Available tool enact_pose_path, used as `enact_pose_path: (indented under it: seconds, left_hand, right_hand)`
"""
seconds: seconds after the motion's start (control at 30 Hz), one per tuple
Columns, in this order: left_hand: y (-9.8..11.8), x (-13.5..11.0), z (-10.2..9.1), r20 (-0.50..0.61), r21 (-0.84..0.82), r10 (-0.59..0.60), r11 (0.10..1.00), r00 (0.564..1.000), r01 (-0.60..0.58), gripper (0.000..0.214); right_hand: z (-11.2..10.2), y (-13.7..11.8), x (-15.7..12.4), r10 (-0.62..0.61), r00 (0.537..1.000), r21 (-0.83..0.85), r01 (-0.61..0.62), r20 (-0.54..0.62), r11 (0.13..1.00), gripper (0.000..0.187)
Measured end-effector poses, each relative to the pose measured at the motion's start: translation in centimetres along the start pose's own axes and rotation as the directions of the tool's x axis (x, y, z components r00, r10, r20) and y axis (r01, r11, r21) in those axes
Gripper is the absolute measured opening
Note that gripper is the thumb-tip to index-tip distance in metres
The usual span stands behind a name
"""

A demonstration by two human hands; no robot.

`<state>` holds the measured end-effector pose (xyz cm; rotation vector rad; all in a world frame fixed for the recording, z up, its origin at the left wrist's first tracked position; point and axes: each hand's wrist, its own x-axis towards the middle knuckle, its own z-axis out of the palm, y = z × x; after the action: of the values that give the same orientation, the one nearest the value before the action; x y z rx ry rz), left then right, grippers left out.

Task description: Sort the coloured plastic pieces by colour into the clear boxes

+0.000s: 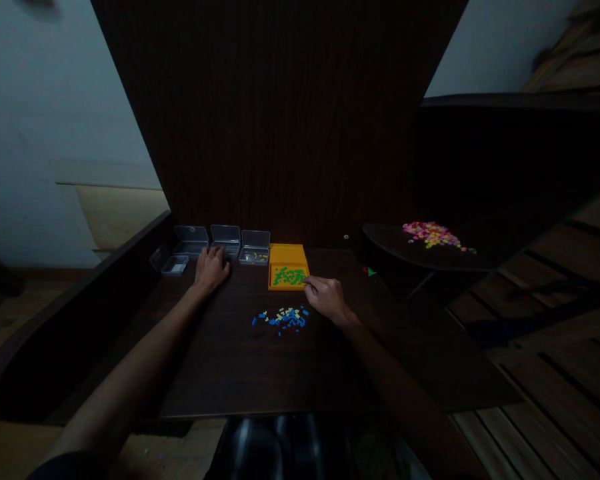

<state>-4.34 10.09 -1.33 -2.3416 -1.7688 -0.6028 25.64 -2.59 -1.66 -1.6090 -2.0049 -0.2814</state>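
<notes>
My left hand (212,268) lies at the front of the clear plastic boxes, its fingers stretched toward a clear box (225,235) with a raised lid. Nothing shows in its grasp. At the right edge of an open yellow box (287,253), my right hand (325,296) is closed, thumb and fingertips together. Whatever it pinches is hidden or too small to name. Many small green pieces (289,276) lie inside the yellow box. In front of it, a loose pile of blue and cream building pieces (286,320) is spread on the dark table (230,380).
Another clear box (255,240) holds a few yellow pieces, and a small clear box (175,265) stands at far left. Pink and yellow pieces (433,235) are heaped on a rounded side shelf (405,257). A raised wooden side (105,280) borders the table's left.
</notes>
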Motion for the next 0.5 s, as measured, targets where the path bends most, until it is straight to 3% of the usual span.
enact_pose_path:
  seconds: [0.5]
  left_hand:
    - [-1.8,-4.0,-2.1,0.022,-0.03,0.097,0.995,0.995,-0.097,0.037]
  right_hand:
    - [-0.2,-0.4,-0.1,-0.014,0.999,-0.011,0.015,0.039,1.0,0.024]
